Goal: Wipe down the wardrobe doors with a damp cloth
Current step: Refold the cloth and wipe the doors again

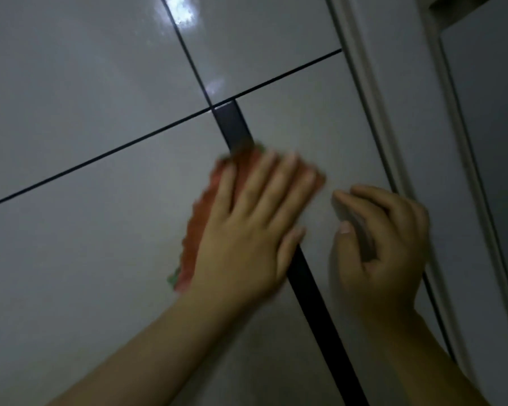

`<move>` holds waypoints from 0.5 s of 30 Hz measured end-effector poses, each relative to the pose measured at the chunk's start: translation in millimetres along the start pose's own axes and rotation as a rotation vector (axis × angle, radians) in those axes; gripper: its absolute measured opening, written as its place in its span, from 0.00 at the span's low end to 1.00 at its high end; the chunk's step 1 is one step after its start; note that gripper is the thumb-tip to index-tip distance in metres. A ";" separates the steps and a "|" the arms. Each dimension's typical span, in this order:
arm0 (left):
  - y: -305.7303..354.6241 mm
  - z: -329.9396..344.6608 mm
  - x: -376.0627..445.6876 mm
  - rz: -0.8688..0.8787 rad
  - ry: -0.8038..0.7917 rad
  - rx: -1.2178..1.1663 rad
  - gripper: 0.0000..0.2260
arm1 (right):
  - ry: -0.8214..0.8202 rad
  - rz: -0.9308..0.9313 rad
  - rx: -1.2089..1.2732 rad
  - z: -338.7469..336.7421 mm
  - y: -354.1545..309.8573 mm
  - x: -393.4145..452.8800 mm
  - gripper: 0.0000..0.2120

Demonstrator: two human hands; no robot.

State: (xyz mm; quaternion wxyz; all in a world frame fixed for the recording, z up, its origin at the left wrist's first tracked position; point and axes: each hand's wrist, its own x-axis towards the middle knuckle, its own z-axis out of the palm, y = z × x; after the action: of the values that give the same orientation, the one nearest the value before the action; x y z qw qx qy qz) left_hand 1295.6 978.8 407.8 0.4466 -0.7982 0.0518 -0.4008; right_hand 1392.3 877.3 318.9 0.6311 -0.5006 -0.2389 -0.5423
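Glossy grey wardrobe doors (100, 253) fill the view, split by thin dark gaps and a long black handle strip (320, 315) between the two lower doors. My left hand (252, 227) lies flat with straight fingers on an orange-red cloth (200, 227), pressing it against the doors across the handle strip. The cloth is blurred and has a green edge at its lower corner. My right hand (384, 238) rests on the lower right door (320, 148), fingers curled, near that door's right edge; nothing shows in it.
Two upper doors (85, 68) sit above the horizontal gap, with a light reflection near the top. A pale frame or moulding (373, 92) runs down the right of the wardrobe, with a darker grey panel (493, 142) beyond it.
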 end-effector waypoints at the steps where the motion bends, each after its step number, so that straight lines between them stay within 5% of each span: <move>1: 6.3 1.4 -17.1 0.063 -0.026 0.003 0.25 | 0.006 0.017 0.008 -2.9 2.2 1.7 0.15; 4: -0.9 3.0 -23.4 0.137 -0.026 0.002 0.24 | 0.012 0.106 0.024 -6.8 6.9 5.2 0.17; 11: -7.5 -0.5 83.5 -0.160 0.128 0.003 0.24 | 0.101 0.234 0.147 -9.5 6.9 8.7 0.17; 15: 32.4 12.0 39.2 0.067 0.022 -0.005 0.25 | 0.072 0.246 0.202 -13.7 8.7 9.0 0.16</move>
State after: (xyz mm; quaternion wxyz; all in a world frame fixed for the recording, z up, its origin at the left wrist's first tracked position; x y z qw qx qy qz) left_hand 1339.1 950.3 403.3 0.4573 -0.7926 0.0845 -0.3943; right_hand 1399.7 860.3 318.0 0.7479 -0.4403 -0.2064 -0.4519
